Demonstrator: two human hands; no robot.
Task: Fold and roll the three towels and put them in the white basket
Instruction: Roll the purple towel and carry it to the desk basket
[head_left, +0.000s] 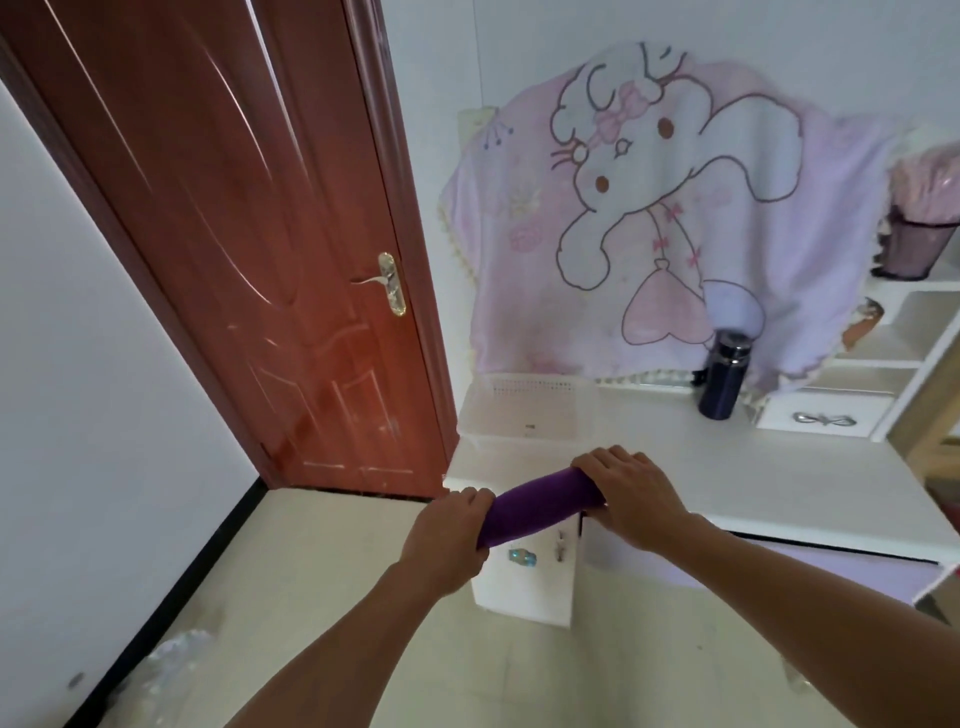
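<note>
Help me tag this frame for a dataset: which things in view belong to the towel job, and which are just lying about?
Part of the job: purple rolled towel, gripped at its ends by the left hand and right hand; white basket just beyond it.

Just lying about: dark bottle; pink cartoon blanket; purple container; brown door.
</note>
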